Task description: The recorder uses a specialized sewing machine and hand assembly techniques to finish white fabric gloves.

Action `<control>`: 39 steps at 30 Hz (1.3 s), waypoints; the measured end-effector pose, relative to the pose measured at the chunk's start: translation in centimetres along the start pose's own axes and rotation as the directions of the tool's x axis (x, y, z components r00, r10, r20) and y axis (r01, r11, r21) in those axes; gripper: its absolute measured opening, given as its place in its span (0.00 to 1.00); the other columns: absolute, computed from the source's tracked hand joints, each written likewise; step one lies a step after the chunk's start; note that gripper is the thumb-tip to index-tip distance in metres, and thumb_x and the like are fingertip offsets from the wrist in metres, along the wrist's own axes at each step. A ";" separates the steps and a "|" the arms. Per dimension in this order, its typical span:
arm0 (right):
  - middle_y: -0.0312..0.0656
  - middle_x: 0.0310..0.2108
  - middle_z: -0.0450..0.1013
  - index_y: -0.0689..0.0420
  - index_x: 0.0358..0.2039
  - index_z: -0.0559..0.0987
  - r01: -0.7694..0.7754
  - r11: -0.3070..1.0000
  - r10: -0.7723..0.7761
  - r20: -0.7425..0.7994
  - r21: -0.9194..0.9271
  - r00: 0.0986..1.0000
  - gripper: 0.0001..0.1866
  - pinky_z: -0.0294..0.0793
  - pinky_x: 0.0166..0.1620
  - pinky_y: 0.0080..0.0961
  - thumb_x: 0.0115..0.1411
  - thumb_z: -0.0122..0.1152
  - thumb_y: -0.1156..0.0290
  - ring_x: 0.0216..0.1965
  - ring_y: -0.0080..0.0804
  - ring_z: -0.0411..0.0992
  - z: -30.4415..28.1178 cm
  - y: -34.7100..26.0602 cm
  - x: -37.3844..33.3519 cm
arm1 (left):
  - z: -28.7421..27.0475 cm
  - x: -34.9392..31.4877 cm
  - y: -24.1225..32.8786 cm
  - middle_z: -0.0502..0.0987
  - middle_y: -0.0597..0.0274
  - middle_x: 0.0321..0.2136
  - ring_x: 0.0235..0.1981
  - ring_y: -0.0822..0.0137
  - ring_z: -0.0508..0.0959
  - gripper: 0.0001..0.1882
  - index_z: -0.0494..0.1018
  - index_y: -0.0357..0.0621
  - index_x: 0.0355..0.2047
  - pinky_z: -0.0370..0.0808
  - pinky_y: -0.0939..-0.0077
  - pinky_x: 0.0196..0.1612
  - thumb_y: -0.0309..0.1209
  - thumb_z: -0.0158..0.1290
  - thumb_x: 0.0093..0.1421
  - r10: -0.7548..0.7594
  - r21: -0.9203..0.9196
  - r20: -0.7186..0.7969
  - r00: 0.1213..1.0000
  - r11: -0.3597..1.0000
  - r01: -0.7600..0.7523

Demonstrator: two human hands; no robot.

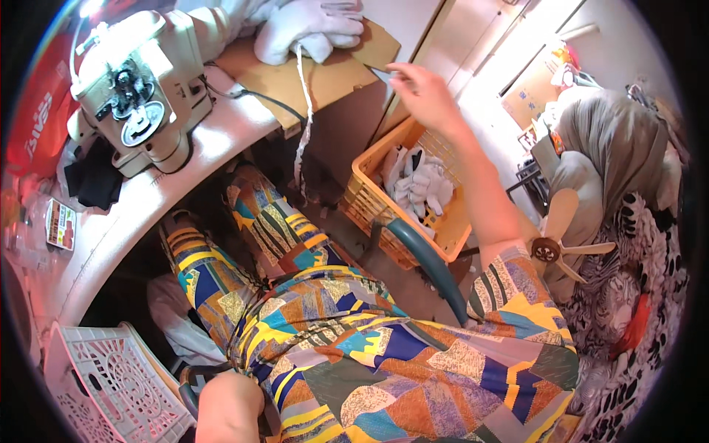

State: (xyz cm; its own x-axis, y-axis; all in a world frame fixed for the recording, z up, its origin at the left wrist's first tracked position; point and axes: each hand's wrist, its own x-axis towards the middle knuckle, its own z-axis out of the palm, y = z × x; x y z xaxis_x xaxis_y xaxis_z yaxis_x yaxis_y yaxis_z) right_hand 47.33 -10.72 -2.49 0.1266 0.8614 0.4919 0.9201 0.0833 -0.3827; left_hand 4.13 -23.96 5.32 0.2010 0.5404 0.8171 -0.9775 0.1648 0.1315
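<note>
My right hand point(422, 90) reaches out over the far end of a yellow plastic basket point(362, 166), its fingers extended and apart, with nothing seen in them. White knitted gloves point(417, 181) lie in a heap inside that basket, below my forearm. Left of the hand, more white gloves point(310, 29) are piled on a brown cardboard sheet point(258, 70) at the table's far end. From this pile a white fabric strip point(304, 111) hangs down past the edge. Of my left arm, only a bare part point(230, 406) shows at the lower edge; the hand is out of view.
A cream sewing machine point(166, 85) stands on the white curved table point(122, 229). A white openwork crate point(122, 384) is at lower left. A chair's blue-green armrest point(425, 258) lies beside the basket. To the right are a fan point(561, 221) and grey cloth point(613, 140).
</note>
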 end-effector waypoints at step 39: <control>0.30 0.30 0.68 0.54 0.34 0.68 0.218 0.544 0.050 -0.290 0.810 0.956 0.19 0.70 0.36 0.18 0.48 0.72 0.77 0.33 0.18 0.68 0.6 -15.5 5.5 | -10.2 -4.0 -2.9 0.72 0.53 0.46 0.43 0.68 0.70 0.25 0.67 0.34 0.51 0.67 0.74 0.46 0.41 0.47 0.61 0.228 0.808 -0.547 0.806 0.397 0.436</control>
State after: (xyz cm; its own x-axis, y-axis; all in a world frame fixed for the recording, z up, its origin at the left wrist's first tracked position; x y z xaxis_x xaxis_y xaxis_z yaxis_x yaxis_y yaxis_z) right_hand 33.51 -6.95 5.68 0.2745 0.6819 0.6780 0.2278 0.6389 -0.7348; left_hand 6.79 -18.17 -4.01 -0.0260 0.9241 0.3812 -0.3521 -0.3654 0.8617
